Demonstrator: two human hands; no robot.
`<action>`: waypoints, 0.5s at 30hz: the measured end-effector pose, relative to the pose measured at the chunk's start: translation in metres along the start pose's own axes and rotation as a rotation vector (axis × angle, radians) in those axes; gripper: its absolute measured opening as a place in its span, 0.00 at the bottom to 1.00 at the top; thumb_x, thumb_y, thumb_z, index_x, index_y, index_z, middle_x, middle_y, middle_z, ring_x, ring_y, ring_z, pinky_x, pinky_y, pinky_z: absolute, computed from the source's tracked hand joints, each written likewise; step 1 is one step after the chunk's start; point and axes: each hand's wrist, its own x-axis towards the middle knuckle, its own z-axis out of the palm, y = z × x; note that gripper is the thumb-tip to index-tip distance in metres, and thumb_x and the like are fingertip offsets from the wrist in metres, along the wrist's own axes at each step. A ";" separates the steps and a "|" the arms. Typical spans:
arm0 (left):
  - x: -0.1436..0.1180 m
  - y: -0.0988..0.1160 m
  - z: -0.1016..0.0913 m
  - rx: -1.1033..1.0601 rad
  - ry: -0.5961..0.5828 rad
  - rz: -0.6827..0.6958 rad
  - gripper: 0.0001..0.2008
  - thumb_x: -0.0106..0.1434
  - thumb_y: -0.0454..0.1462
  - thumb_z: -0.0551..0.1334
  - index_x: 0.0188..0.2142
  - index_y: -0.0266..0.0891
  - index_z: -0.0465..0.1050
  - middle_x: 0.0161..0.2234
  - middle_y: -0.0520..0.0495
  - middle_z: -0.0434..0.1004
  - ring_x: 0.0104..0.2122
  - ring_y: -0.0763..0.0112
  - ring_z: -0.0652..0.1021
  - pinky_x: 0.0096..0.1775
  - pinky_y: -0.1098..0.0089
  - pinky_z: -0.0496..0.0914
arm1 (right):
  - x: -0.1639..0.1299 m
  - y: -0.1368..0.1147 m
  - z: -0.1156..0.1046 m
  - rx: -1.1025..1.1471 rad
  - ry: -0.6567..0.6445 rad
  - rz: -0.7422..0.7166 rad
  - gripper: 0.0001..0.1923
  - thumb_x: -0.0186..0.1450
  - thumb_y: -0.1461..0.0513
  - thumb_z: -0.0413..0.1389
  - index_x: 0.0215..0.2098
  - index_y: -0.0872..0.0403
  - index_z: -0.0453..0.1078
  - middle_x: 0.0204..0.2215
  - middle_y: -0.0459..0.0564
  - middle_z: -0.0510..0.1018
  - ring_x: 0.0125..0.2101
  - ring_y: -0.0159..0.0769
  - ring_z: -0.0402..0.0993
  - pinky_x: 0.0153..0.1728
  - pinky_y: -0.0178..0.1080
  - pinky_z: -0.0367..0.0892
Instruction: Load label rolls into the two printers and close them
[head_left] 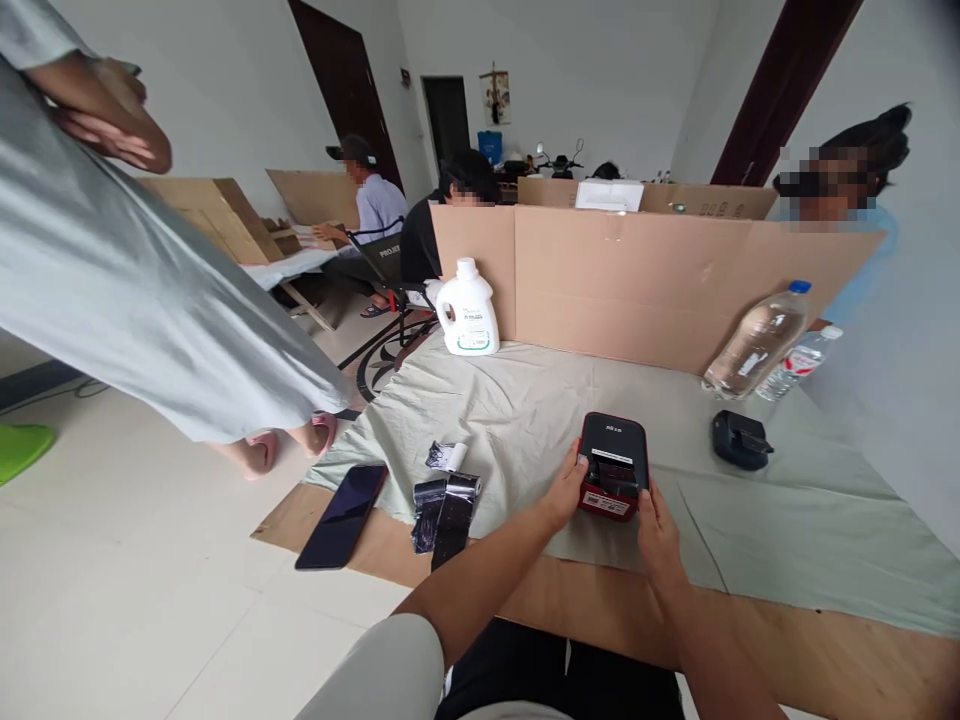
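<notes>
A small black label printer with red sides (613, 440) sits on the cloth-covered table in front of me. My left hand (564, 492) is closed against its left side, thumb near the top edge. My right hand (658, 525) grips the opposite side, fingers along the lower right corner. A pale label strip shows across the printer's top, and a printed sticker is on its near face. To the left lie black ribbon rolls (450, 500) with loose film, and a smaller white roll (450, 456) with a dark smeared end.
A dark phone (342, 518) lies at the table's left edge. A white jug (469, 310) and two clear bottles (761, 340) stand before a cardboard partition (600, 280). A black device (741, 440) is at right. A person in grey (135, 270) stands left; others sit beyond.
</notes>
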 end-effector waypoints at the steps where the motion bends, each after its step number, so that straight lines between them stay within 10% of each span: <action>1: 0.002 0.002 -0.003 -0.056 0.033 -0.039 0.30 0.70 0.50 0.46 0.67 0.43 0.47 0.68 0.46 0.48 0.67 0.60 0.53 0.65 0.54 0.53 | 0.005 -0.004 0.004 -0.011 -0.020 -0.023 0.32 0.66 0.43 0.44 0.60 0.50 0.63 0.59 0.53 0.68 0.59 0.45 0.63 0.59 0.50 0.59; 8: 0.058 0.021 -0.085 -0.186 0.221 0.015 0.29 0.67 0.47 0.51 0.65 0.43 0.54 0.66 0.49 0.55 0.65 0.61 0.58 0.64 0.56 0.55 | 0.071 -0.055 0.087 0.052 -0.262 -0.236 0.32 0.66 0.44 0.45 0.60 0.53 0.63 0.53 0.55 0.74 0.53 0.46 0.70 0.54 0.50 0.65; 15: 0.115 0.024 -0.185 -0.322 0.379 -0.003 0.28 0.61 0.42 0.57 0.60 0.37 0.62 0.52 0.44 0.75 0.53 0.58 0.74 0.58 0.55 0.64 | 0.108 -0.093 0.203 0.295 -0.486 -0.153 0.27 0.65 0.46 0.48 0.58 0.48 0.63 0.46 0.49 0.78 0.46 0.44 0.74 0.51 0.52 0.67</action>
